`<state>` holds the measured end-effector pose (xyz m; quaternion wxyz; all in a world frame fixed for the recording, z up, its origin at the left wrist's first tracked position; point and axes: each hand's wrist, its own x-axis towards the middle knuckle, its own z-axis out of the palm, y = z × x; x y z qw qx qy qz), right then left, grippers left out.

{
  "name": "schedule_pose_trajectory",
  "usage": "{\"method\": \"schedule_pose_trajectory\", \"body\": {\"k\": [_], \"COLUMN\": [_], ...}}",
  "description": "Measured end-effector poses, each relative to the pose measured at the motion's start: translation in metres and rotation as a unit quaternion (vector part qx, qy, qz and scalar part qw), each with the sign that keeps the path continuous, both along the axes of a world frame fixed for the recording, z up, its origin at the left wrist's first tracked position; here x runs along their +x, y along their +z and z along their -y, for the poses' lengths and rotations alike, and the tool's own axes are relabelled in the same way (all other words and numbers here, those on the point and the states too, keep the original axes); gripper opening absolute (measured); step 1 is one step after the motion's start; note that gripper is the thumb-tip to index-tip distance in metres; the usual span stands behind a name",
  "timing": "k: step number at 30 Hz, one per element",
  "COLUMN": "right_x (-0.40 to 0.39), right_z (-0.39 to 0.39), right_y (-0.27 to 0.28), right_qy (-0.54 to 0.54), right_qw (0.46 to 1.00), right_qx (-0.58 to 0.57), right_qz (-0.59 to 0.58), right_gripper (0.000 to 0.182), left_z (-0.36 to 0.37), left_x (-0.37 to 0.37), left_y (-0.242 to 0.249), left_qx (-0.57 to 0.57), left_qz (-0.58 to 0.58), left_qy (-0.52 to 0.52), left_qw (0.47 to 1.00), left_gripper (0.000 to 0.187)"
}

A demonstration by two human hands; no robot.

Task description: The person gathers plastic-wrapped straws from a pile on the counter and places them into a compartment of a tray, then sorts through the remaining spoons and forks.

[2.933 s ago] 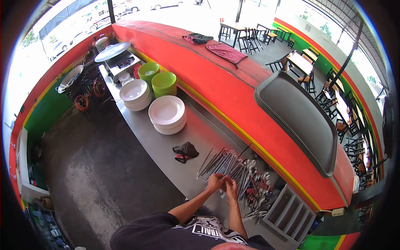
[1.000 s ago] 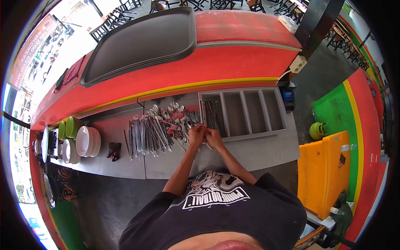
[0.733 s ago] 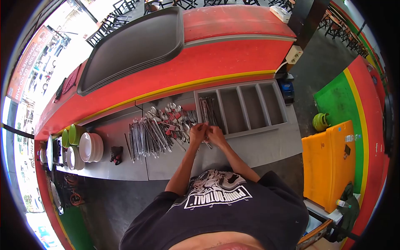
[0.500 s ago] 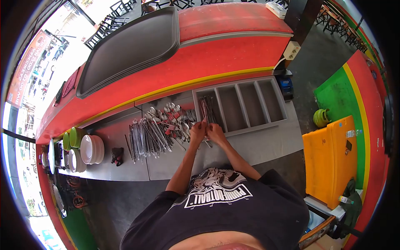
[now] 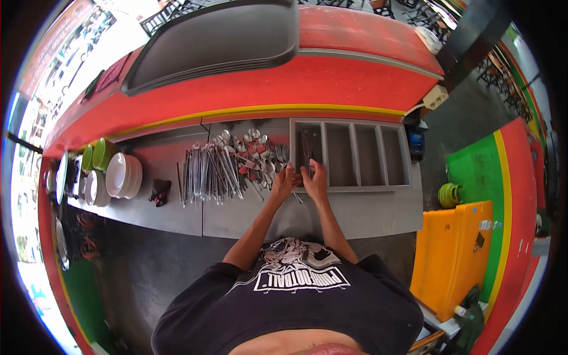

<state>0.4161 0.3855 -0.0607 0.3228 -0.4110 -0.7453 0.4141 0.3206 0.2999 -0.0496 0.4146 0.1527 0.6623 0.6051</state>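
Note:
My left hand [image 5: 284, 184] is at the front left corner of a grey cutlery tray [image 5: 361, 190], its fingers curled together; what they hold, if anything, is too small to make out. Close beside it, my right hand [image 5: 315, 181] is over the front of the leftmost compartment, thumb and fingers apart. Dark, thin cutlery [image 5: 307, 144] lies lengthwise in that compartment, just beyond my fingertips. Left of the tray lies a loose heap of spoons and forks [image 5: 251, 155], some with red parts. Farther left, long metal cutlery [image 5: 213, 174] is spread side by side.
Stacked white bowls [image 5: 125, 176] and green bowls [image 5: 102, 155] stand at the left end of the steel counter [image 5: 236, 219], near a small dark object [image 5: 159, 192]. Dark serving trays [image 5: 213, 44] rest on the red ledge behind. A yellow-orange box [image 5: 447, 254] stands at right.
My hands, pressed together before, have moved slightly apart, and the right hand's fingers have opened. The view has shifted and tilted. The pink-red strip at my fingertips no longer shows clearly.

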Motion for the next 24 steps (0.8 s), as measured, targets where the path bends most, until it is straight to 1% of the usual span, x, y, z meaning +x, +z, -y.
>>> {"method": "schedule_pose_trajectory", "body": {"k": [1,2,4,5,8,9,12,13,14,16,17,19,20,21,24], "right_x": [-0.004,-0.009,-0.019,-0.027,-0.052,-0.061,-0.086,-0.094,-0.102,-0.117,-0.123,-0.131,-0.134,-0.138,-0.152], "right_z": [0.003,0.008,0.023,0.030,0.048,0.057,0.085,0.093,0.103,0.122,0.130,0.149,0.157,0.163,0.179], "right_y": [0.009,0.019,0.041,0.047,0.032,0.032,0.029,0.021,0.014,-0.012,-0.026,-0.027,-0.027,-0.038,-0.043], "right_qy": [-0.002,0.002,0.004,0.009,0.058,0.067,0.120,0.145,0.162,0.191,0.217,0.239,0.247,0.257,0.267], "right_qw": [1.000,0.998,0.992,0.993,0.984,0.985,0.979,0.976,0.974,0.968,0.966,0.954,0.948,0.946,0.950], "right_qx": [-0.007,-0.029,-0.078,-0.068,-0.092,-0.080,-0.130,-0.142,-0.148,-0.158,-0.141,-0.177,-0.195,-0.187,-0.146], "right_qz": [-0.028,-0.053,-0.100,-0.100,-0.141,-0.134,-0.097,-0.078,-0.059,-0.021,0.012,0.033,0.044,0.068,0.069], "right_gripper": [0.043,0.040,0.035,0.031,0.029,0.028,0.029,0.032,0.033,0.036,0.043,0.046,0.048,0.053,0.053], "left_z": [0.005,0.012,0.027,0.036,0.062,0.073,0.104,0.114,0.124,0.145,0.153,0.167,0.175,0.181,0.190], "left_x": [-0.007,-0.013,-0.021,-0.024,-0.045,-0.054,-0.077,-0.080,-0.087,-0.102,-0.107,-0.116,-0.121,-0.126,-0.143], "left_y": [-0.003,-0.005,0.006,0.010,0.004,0.001,-0.007,0.005,0.003,-0.012,-0.018,-0.029,-0.034,-0.037,-0.046], "left_qx": [0.009,0.009,0.004,0.030,0.009,-0.004,-0.014,-0.030,-0.040,-0.060,-0.057,-0.052,-0.068,-0.082,-0.107], "left_qz": [0.047,0.041,0.028,0.034,0.032,0.023,0.029,0.022,0.012,-0.007,-0.018,-0.038,-0.047,-0.057,-0.085], "left_qy": [-0.001,0.007,0.019,0.042,0.091,0.094,0.140,0.159,0.171,0.193,0.209,0.238,0.238,0.237,0.234], "left_qw": [0.999,0.999,0.999,0.998,0.995,0.995,0.990,0.987,0.984,0.979,0.976,0.969,0.968,0.966,0.963], "left_gripper": [0.071,0.071,0.070,0.068,0.066,0.060,0.058,0.054,0.053,0.052,0.052,0.053,0.052,0.050,0.047]}}
